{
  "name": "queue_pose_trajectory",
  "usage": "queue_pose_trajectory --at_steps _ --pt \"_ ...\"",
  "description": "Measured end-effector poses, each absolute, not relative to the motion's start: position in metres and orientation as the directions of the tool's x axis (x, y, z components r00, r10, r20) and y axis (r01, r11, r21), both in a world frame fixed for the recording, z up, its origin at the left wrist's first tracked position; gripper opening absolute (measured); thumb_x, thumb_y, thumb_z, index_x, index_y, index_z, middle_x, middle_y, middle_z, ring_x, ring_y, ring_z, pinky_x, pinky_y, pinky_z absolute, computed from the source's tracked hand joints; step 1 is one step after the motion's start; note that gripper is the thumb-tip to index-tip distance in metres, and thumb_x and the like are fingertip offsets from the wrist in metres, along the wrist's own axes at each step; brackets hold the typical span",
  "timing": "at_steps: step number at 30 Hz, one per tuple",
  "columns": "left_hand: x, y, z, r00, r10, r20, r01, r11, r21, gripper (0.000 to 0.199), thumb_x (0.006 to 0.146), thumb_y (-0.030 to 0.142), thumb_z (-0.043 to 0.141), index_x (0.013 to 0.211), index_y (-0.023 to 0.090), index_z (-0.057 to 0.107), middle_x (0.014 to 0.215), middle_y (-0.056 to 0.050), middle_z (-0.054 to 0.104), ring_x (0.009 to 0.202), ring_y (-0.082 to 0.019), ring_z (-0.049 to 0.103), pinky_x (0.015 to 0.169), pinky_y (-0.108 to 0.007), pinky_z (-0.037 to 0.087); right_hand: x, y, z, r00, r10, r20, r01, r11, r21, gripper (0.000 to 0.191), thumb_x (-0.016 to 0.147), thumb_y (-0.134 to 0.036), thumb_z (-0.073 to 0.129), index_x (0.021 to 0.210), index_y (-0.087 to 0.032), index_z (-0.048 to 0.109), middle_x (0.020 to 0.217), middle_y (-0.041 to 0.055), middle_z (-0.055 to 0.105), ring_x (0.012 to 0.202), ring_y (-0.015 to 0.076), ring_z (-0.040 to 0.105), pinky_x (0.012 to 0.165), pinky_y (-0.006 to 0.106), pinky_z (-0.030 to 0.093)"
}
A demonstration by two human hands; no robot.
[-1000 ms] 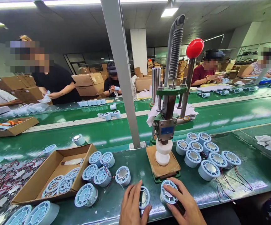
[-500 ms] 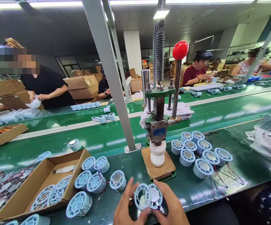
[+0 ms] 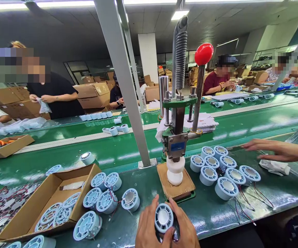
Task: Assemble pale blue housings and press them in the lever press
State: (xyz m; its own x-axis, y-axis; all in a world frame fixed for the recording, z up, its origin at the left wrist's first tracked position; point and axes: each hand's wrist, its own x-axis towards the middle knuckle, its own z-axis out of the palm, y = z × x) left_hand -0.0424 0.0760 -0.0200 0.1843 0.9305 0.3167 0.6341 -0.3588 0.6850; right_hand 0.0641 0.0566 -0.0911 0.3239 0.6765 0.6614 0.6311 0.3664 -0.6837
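Between my two hands, just in front of the press, is a round light-blue housing (image 3: pixel 163 218) with a silver disc in its centre. My left hand (image 3: pixel 148 225) holds its left side, and my right hand (image 3: pixel 183 225) grips its right side with the thumb at the lower edge. The hand press (image 3: pixel 176 144) has a red knob, and its white plunger parts stand over a brown pad (image 3: pixel 164 181). Left of my hands, a similar housing (image 3: pixel 130 199) with a silver disc rests on the bench.
A cardboard box (image 3: pixel 17 215) of blue rings stands at left, with several housings beside it. Several disc-fitted housings (image 3: pixel 226 188) with wires sit right of the press. Another person's hand (image 3: pixel 280 150) reaches in from the right. A metal post (image 3: pixel 124 86) rises behind.
The ring and the disc-bearing part, side by side earlier, now appear as one stacked piece. My hands have come closer together. At right, the other person's hand has extended over the bench.
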Motion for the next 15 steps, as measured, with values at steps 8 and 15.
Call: queue_pose_trajectory --at_steps 8,15 --pt "-0.045 0.079 -0.017 0.189 0.94 0.282 0.595 -0.339 0.729 0.067 0.069 0.019 0.056 0.135 0.028 0.054 0.12 -0.003 0.068 0.111 -0.027 0.06 0.095 -0.039 0.048 0.063 0.055 -0.095 0.336 0.67 0.662 0.657 0.337 -0.674 0.061 0.09 -0.027 0.044 0.149 -0.016 0.032 0.121 0.0122 0.066 0.105 0.0241 0.067 0.081 0.032 0.059" --pt "-0.041 0.075 -0.048 0.177 0.934 0.309 0.543 -0.354 0.761 0.058 0.08 0.032 0.052 0.136 0.014 0.051 0.128 -0.014 0.062 0.118 -0.029 0.057 0.099 -0.042 0.046 0.084 0.055 -0.1 0.054 0.722 0.69 0.748 0.429 -0.507 0.07 0.08 -0.009 0.054 0.147 -0.018 0.036 0.127 0.012 0.062 0.114 0.0234 0.062 0.093 0.034 0.056"
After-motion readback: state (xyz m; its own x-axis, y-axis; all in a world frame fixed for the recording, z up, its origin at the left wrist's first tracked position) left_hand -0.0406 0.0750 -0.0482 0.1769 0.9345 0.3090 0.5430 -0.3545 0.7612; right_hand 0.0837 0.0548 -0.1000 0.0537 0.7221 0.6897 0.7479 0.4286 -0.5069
